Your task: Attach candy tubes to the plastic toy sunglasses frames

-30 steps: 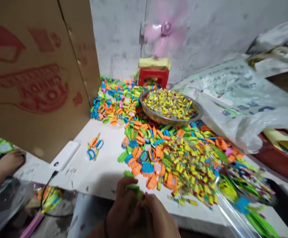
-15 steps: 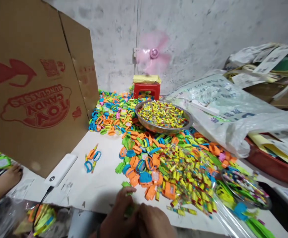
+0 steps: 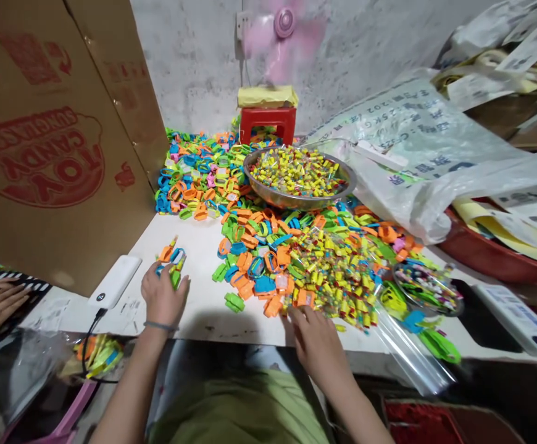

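My left hand (image 3: 164, 297) is over a small group of toy watches (image 3: 165, 253) on the white table. Its thumb stands apart from the fingers, with a green toy watch (image 3: 176, 277) lying in the gap. My right hand (image 3: 317, 338) rests at the near edge of a heap of small yellow wrapped candies (image 3: 336, 271). Its fingers are stretched and slightly apart beside an orange toy watch (image 3: 305, 298); what lies under the palm is hidden. More blue, green and orange toy watches (image 3: 245, 253) are heaped further in.
A metal bowl (image 3: 280, 199) of candies sits behind the heap. The cardboard box (image 3: 65, 240) and a white power bank (image 3: 115, 282) stand left, near another person's hand (image 3: 0, 305). Right are plastic sleeves (image 3: 416, 351), a small dish (image 3: 456, 308) and a phone (image 3: 484, 320). A pink fan (image 3: 284, 23) spins behind.
My hands were together at the table's front edge and have moved apart, the left toward the small group, the right to the heap. A green toy watch now lies by that group. The view tilted down.
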Motion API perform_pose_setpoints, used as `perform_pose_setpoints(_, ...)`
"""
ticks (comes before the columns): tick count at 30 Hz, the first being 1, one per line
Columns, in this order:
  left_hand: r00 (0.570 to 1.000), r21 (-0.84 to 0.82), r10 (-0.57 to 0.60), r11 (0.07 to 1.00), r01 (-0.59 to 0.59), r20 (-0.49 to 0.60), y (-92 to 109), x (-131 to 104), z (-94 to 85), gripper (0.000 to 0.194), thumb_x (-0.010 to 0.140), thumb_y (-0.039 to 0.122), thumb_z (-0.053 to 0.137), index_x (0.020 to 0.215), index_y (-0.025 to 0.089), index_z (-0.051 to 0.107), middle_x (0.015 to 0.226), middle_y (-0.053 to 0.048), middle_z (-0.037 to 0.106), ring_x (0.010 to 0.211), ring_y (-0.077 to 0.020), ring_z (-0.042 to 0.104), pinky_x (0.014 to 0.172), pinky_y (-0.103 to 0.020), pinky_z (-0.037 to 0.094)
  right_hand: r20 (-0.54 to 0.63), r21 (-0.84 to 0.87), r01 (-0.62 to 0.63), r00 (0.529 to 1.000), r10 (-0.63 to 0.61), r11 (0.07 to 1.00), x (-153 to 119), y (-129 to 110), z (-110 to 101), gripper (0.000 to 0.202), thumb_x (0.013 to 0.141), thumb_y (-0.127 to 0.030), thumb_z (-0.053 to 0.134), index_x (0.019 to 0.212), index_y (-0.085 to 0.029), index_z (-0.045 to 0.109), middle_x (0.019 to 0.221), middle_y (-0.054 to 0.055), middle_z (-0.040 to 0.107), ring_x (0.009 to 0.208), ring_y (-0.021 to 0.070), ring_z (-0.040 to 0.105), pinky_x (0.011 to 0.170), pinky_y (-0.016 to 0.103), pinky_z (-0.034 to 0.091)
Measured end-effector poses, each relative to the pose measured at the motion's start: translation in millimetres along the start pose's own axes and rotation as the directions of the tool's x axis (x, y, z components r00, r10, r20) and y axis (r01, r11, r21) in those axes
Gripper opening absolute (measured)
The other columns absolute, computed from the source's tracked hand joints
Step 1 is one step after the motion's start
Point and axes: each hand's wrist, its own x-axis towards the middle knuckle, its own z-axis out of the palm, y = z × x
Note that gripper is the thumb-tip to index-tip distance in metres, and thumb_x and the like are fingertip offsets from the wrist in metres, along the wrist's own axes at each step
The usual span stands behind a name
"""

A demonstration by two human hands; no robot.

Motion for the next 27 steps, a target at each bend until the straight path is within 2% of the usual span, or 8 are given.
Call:
perform_pose_setpoints(2,0.984,-0.116,0.173,0.979,-0.166,0.051,19,-12,4.9,0.035,0.090,0.037,0.056,0.117,0.015,0.062,0.131,-0.018,0.049,0.127,-0.0356,0.043,0.104,-0.055,0.037,0.009,-0.043,-0.074,0.997,0.074,0.996,-9,8,2,0.024,0.089,-0.012,0.053,0.111,-0.019,0.061,0.097,0.009,0.061,0.087,0.0253,0.056,0.072,0.033,0.035)
perform_pose_setpoints(4,0.911,-0.271,0.391,0.899,-0.345,0.135,39,-27,12.6,0.027,0.091,0.035,0.056,0.112,0.020,0.065,0.126,-0.015,0.055,0.123,-0.0316,0.048,0.103,-0.051,0.040,0.038,-0.078,-0.130,0.990,0.133,0.989,-19,16,3,0.025,0.089,-0.017,0.058,0.114,-0.019,0.060,0.098,0.009,0.060,0.088,0.0260,0.056,0.072,0.034,0.035)
perform_pose_setpoints(7,0.838,-0.396,0.509,0.823,-0.408,0.196,59,-44,25.9,0.022,0.093,0.033,0.054,0.105,0.022,0.069,0.121,-0.012,0.061,0.114,-0.0289,0.054,0.099,-0.049,0.044,0.101,-0.095,-0.161,0.980,0.170,0.982,-29,24,7,0.027,0.090,-0.019,0.059,0.117,-0.022,0.060,0.101,0.009,0.060,0.090,0.0263,0.057,0.072,0.034,0.035)
perform_pose_setpoints(12,0.882,-0.545,0.407,0.808,-0.224,0.240,59,-50,34.8,0.012,0.088,0.033,0.062,0.087,0.021,0.066,0.114,-0.011,0.066,0.112,-0.0288,0.058,0.099,-0.049,0.046,0.129,-0.033,-0.164,0.978,0.167,0.986,-27,29,19,0.021,0.094,-0.023,0.055,0.114,-0.024,0.062,0.102,0.009,0.060,0.091,0.0262,0.057,0.073,0.035,0.037)
perform_pose_setpoints(18,0.851,-0.789,0.280,0.572,0.224,0.445,60,-60,7.9,0.017,0.085,0.033,0.065,0.094,0.021,0.056,0.105,-0.005,0.065,0.097,-0.0195,0.066,0.082,-0.034,0.056,0.022,0.301,-0.024,1.000,0.018,0.953,-17,24,22,0.013,0.097,-0.022,0.048,0.101,-0.020,0.060,0.094,0.010,0.060,0.089,0.0255,0.056,0.075,0.037,0.043)
perform_pose_setpoints(20,0.842,-0.807,0.243,0.498,0.317,0.481,66,-65,-4.1,0.034,0.082,0.031,0.069,0.111,0.023,0.053,0.113,-0.005,0.062,0.099,-0.0183,0.065,0.084,-0.033,0.056,-0.084,0.551,0.056,0.996,-0.012,0.833,-16,11,19,0.009,0.098,-0.023,0.047,0.102,-0.021,0.055,0.093,0.007,0.059,0.087,0.0218,0.057,0.074,0.034,0.046)
perform_pose_setpoints(22,0.832,-0.813,0.232,0.454,0.365,0.503,73,-68,-14.7,0.047,0.080,0.029,0.072,0.121,0.024,0.050,0.119,-0.006,0.060,0.102,-0.0178,0.064,0.088,-0.033,0.053,-0.144,0.788,0.078,0.988,0.060,0.611,-15,-9,14,0.005,0.099,-0.025,0.046,0.103,-0.023,0.049,0.092,0.005,0.057,0.078,0.0173,0.056,0.067,0.030,0.047)
perform_pose_setpoints(27,0.759,-0.796,0.297,0.406,0.449,0.580,87,-68,-32.8,0.040,0.078,0.031,0.077,0.111,0.020,0.059,0.103,-0.006,0.064,0.097,-0.0187,0.062,0.087,-0.032,0.051,0.061,0.996,-0.045,0.978,0.199,-0.083,4,-58,0,0.012,0.096,-0.035,0.051,0.097,-0.026,0.043,0.094,0.003,0.056,0.073,0.0153,0.058,0.063,0.029,0.051)
